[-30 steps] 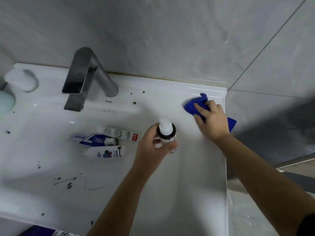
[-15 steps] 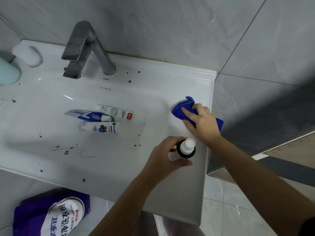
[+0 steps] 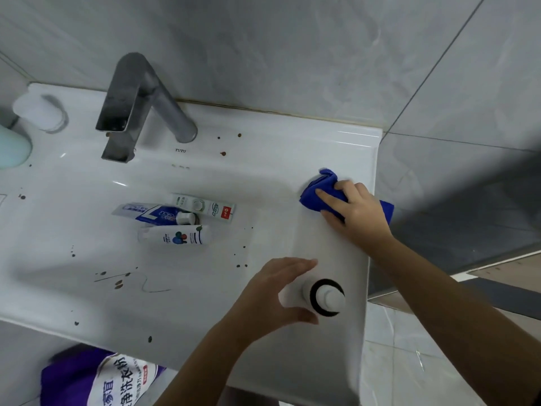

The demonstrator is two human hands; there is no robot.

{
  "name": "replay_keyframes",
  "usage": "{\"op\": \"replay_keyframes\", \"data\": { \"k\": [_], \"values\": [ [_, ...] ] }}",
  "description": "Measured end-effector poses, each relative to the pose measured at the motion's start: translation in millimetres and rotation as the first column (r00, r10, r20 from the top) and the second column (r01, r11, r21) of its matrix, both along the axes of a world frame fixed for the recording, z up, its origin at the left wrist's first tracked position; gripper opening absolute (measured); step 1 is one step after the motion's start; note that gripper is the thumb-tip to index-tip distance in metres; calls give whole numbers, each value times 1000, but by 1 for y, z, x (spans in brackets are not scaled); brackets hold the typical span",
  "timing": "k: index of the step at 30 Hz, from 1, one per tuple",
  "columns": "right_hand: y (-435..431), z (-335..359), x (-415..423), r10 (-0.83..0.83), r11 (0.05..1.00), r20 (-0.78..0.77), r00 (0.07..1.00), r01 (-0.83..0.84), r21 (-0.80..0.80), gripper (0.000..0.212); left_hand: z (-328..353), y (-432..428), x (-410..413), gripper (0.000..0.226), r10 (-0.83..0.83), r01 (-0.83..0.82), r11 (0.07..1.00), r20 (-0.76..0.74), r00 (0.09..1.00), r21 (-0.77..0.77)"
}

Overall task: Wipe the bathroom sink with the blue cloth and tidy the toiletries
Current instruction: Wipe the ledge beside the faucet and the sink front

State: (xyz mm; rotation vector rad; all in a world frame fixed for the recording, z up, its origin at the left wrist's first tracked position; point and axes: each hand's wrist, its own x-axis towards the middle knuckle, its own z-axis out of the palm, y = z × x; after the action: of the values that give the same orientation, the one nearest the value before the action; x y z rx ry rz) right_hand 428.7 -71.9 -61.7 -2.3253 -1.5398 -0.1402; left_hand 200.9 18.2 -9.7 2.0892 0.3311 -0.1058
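Right hand (image 3: 355, 212) flat, fingers straight, pressing blue cloth (image 3: 319, 189) onto sink (image 3: 322, 142) rim, left hand (image 3: 269, 297) nearer the body, curled round white-capped bottle (image 3: 326, 298), toothpaste tubes (image 3: 175, 218) and brown spots (image 3: 223, 153) to its left, faucet (image 3: 140, 106) beyond

Three tubes (image 3: 164, 213) lie together in the sink (image 3: 58, 230), before the faucet (image 3: 137, 92). Right of them, the cloth (image 3: 316, 194) sits on the rim, the bottle (image 3: 328, 297) nearer the front edge.

Grey marbled wall tiles (image 3: 292, 39), pale glossy floor tiles (image 3: 409, 361) at lower right, a purple bag (image 3: 67, 376) lower left.
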Motion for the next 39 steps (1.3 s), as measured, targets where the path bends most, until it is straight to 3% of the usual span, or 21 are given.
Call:
{"op": "replay_keyframes", "data": {
  "k": [3, 5, 7, 10, 12, 16, 21, 28, 31, 34, 36, 39],
  "values": [
    [11, -1, 19, 16, 1000, 6, 1000, -16, -7, 39, 2, 29, 10, 71, 8, -7, 999, -8, 1000, 39],
    [24, 0, 38, -27, 1000, 4, 1000, 27, 1, 40, -2, 53, 29, 66, 142, -147, 984, 53, 988, 97],
    [41, 4, 56, -124, 992, -13, 992, 124, -21, 41, -12, 76, 60, 65, 209, -248, 934, 169, 963, 256],
    [41, 4, 53, -251, 967, -66, 966, 252, 22, 39, -32, 103, 114, 64, 91, -218, 823, 256, 962, 525],
    [16, 0, 25, -237, 969, -67, 969, 241, 58, 39, -44, 118, 143, 67, 1, -130, 803, 217, 976, 581],
    [5, -3, 14, -252, 964, -8, 968, 252, 88, 35, -71, 134, 159, 67, -103, -54, 810, 232, 967, 584],
    [60, -2, 93, -494, 846, -35, 869, 489, 213, 33, -87, 142, 162, 67, -126, -129, 818, 394, 911, 561],
    [34, -9, 54, -581, 786, -99, 808, 588, 191, 33, -90, 140, 164, 71, -92, -136, 833, 378, 921, 536],
    [58, -3, 82, -504, 834, -23, 863, 494, 248, 34, -90, 141, 164, 70, -98, -138, 834, 390, 916, 534],
    [75, -1, 92, -303, 939, 96, 948, 280, 199, 35, -91, 142, 166, 72, -105, -160, 815, 414, 904, 557],
    [77, -2, 91, -262, 956, 117, 958, 241, 166, 37, -91, 142, 165, 72, -102, -162, 808, 406, 908, 566],
    [50, -2, 87, -479, 857, -62, 876, 482, 184, 36, -86, 140, 165, 69, -124, -116, 815, 367, 922, 568]
  ]
}}
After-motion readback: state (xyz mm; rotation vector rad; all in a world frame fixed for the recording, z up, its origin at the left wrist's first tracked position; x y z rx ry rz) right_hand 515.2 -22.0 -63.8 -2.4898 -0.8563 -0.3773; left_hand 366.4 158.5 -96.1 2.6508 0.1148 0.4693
